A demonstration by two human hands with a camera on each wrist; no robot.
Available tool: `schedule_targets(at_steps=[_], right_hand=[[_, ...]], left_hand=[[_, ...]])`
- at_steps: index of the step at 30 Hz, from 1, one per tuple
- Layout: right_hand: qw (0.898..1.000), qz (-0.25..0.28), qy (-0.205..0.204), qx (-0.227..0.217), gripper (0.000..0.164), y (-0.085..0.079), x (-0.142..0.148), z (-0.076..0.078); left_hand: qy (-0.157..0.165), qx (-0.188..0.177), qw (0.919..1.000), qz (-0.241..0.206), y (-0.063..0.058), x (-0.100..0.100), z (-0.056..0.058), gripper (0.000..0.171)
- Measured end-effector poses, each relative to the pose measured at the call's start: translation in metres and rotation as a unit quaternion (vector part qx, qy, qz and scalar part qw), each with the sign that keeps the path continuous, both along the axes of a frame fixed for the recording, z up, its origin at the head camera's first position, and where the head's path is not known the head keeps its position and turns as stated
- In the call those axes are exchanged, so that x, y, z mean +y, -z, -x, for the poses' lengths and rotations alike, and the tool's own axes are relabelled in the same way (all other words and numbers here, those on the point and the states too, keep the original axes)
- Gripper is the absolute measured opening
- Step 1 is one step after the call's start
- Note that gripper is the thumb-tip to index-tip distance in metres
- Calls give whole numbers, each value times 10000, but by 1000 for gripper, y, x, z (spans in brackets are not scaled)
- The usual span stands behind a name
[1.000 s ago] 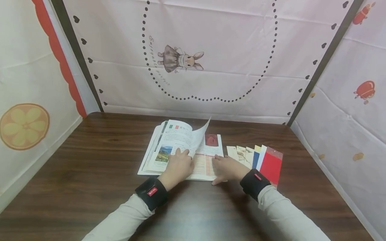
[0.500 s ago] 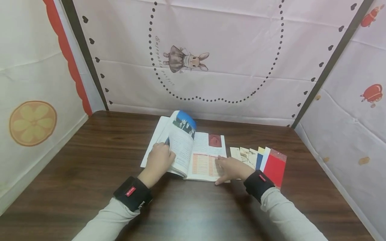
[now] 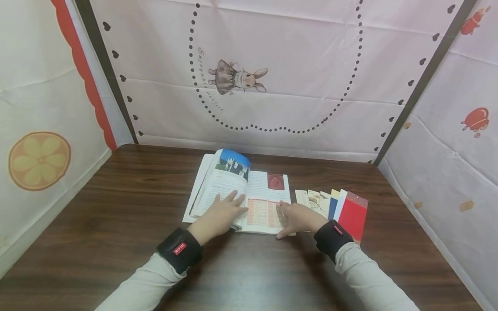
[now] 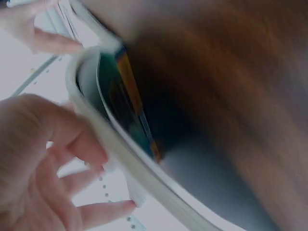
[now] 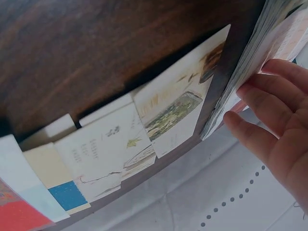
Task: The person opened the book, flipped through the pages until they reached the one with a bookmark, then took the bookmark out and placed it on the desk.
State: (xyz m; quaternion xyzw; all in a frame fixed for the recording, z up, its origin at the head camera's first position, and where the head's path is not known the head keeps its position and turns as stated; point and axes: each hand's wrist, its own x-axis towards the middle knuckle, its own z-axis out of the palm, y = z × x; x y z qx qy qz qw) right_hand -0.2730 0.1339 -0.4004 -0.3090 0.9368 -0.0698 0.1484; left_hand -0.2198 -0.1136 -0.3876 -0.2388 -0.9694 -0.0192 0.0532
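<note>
An open book (image 3: 266, 190) lies on the table, its left page carrying a blue-topped castle photo and its right page a pink table. My left hand (image 3: 219, 214) rests on the lower left page, fingers spread. In the left wrist view, that hand (image 4: 38, 159) is beside the book's curved page block (image 4: 139, 163); the picture is blurred. My right hand (image 3: 299, 218) touches the right page near its outer edge, fingers extended. In the right wrist view, the fingertips of the right hand (image 5: 284, 115) touch the book's edge.
To the right of the book lies an overlapping fan of several cards, including a red card (image 3: 353, 216) and an illustrated pale card (image 5: 168, 101). The dark wooden table (image 3: 116, 216) meets printed cloth walls (image 3: 303, 65) at the back and sides.
Leaves have turned leftward, bringing the castle-photo page to the left side. My left hand has gone left, then back right to lie spread on that page. The right hand has stayed nearly still.
</note>
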Motion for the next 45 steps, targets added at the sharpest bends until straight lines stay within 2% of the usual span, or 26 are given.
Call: schedule_targets(at_steps=[2, 3, 6, 9, 12, 15, 18, 22, 25, 28, 31, 34, 38, 45], right_hand=[[10000, 71, 16, -61, 91, 0, -1, -1], [9999, 81, 15, -73, 91, -1, -2, -1], [9999, 114, -35, -73, 90, -1, -4, -1], [9998, 151, -116, -45, 87, 0, -3, 0], [9995, 270, -125, -116, 83, -1, 4, 2], [9989, 403, -133, -207, 77, -4, 12, 4], [9981, 480, -304, -249, 63, -8, 18, 4], [9946, 570, -858, 116, 38, -10, 18, 3], [9886, 606, -1071, 864, 28, -10, 13, 3], [9796, 722, -851, 1669, 23, -11, 9, 4], [9661, 1021, -653, 2281, 20, -15, 4, 3], [9474, 1451, -800, 2738, 19, -22, -1, 0], [9231, 1789, -1063, 3235, 21, -31, -8, -4], [8937, 2023, -1114, 3846, 23, -34, -19, -6]], left_hand=[[-78, -379, 9991, -152, 0, 4, -1, 33], [-176, -412, 9987, -241, -1, 6, 0, 30], [-266, -223, 9987, -370, -3, 7, 2, 22], [-104, -134, 9985, -512, -2, 5, 6, 17], [56, -158, 9978, -634, -1, 3, 10, 16], [74, -236, 9973, -698, 0, 2, 14, 19], [112, -344, 9966, -745, 1, 4, 15, 19], [251, -363, 9964, -722, 1, 10, 15, 17], [236, -267, 9974, -621, 0, 16, 14, 25], [125, -190, 9988, -422, 0, 21, 13, 35], [-20, -174, 9995, -252, 2, 25, 13, 49], [-105, -156, 9998, -72, 4, 28, 12, 58], [-80, -70, 9999, 47, 5, 31, 10, 55], [-114, 299, 9994, 149, 7, 33, 9, 32]])
